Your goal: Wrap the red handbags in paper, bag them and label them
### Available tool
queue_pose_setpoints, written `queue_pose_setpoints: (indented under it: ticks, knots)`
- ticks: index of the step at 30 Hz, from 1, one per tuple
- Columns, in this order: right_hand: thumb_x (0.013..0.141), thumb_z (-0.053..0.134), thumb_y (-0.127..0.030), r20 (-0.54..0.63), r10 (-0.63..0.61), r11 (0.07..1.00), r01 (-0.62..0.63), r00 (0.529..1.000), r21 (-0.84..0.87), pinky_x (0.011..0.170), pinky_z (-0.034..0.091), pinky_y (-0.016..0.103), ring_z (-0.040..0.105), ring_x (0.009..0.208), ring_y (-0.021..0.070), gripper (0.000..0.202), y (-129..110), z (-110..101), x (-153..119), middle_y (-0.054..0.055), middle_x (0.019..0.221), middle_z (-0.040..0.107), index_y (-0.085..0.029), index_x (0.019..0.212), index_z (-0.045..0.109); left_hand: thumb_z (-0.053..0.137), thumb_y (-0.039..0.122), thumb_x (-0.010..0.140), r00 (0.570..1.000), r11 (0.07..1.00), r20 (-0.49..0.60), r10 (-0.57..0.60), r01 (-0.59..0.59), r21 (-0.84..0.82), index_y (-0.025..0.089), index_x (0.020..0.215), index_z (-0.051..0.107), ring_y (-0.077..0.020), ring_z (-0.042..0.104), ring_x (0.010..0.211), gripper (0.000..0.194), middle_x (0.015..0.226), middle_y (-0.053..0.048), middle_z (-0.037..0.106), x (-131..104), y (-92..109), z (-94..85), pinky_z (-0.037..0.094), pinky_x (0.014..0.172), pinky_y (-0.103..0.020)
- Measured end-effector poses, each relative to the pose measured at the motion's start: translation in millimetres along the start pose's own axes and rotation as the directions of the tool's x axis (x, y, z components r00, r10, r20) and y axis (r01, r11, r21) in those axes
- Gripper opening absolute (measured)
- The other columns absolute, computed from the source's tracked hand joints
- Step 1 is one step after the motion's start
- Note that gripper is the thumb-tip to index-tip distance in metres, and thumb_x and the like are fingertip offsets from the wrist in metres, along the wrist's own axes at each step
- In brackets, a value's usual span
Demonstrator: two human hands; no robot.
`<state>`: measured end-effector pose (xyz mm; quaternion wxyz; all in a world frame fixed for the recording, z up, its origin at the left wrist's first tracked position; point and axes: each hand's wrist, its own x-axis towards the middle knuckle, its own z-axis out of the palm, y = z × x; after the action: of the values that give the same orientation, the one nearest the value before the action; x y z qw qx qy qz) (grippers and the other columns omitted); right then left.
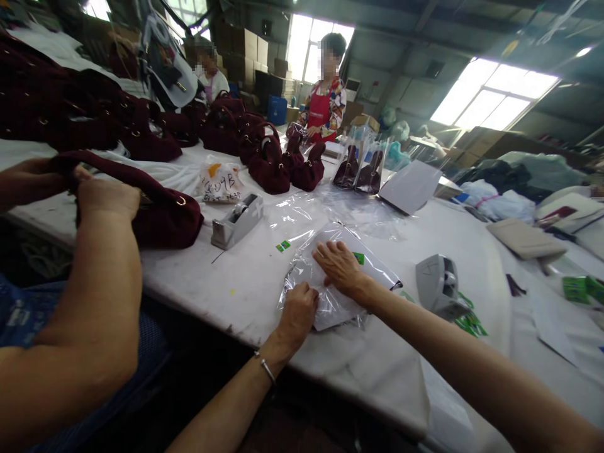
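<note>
A clear plastic bag (302,270) with a flat, pale sheet-like item inside lies on the white table in front of me. My left hand (299,309), a bracelet on its wrist, is closed with fingers curled at the bag's near left edge. My right hand (340,267) lies flat on top of the bag, fingers stretched out. Beside its fingertips a small green packet (358,258) shows. Another green packet (283,246) lies on the table to the left of the bag.
Two tape dispensers (238,221) (440,286) flank the bag. At left, a co-worker's hands hold a dark red handbag (165,217). More handbags (268,167) crowd behind. A person in a red apron (321,110) stands across the table. Green packets (472,321) lie at right.
</note>
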<state>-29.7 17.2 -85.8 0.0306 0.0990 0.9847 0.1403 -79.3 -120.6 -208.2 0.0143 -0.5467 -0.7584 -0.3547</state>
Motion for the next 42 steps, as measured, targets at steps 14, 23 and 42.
queue_pose_setpoints:
  ticks: [14,23,42]
  knots:
    - [0.088,0.065,-0.02,-0.116,0.243,0.911,-0.186,0.963,0.368,0.099,0.045,0.042,0.06,0.114,0.0293,0.026,-30,-1,-37,0.012,0.121,0.067,-0.021,0.114,0.067,0.055,0.009,0.09,0.999,0.991,-0.017,-0.027,0.025,-0.128,0.019,0.079,0.062,-0.0185,0.059,0.08,0.016,0.082,-0.004,0.059,1,0,-0.4,0.051,0.077,-0.034]
    - [0.085,0.057,-0.008,0.046,0.363,0.663,-0.292,0.931,0.689,0.09,0.051,0.031,0.069,0.094,0.0211,0.025,-40,47,-44,0.008,0.101,0.076,-0.016,0.101,0.074,0.074,0.014,0.079,0.991,0.863,-0.076,-0.109,0.056,-0.502,0.02,0.112,0.055,-0.0206,0.062,0.109,0.038,0.132,-0.01,0.052,0,-27,-45.2,0.059,0.079,-0.031]
    - [0.078,0.07,-0.047,-0.02,0.89,0.17,-0.289,0.456,0.942,0.073,0.057,0.036,0.07,0.075,0.0224,0.043,61,-10,-161,0.008,0.085,0.075,-0.016,0.108,0.075,0.073,0.013,0.082,0.999,0.999,-0.016,-0.044,0.044,-0.026,0.022,0.088,0.065,-0.0235,0.062,0.091,0.013,0.092,-0.001,0.069,-28,-30,-40.1,0.048,0.082,-0.038]
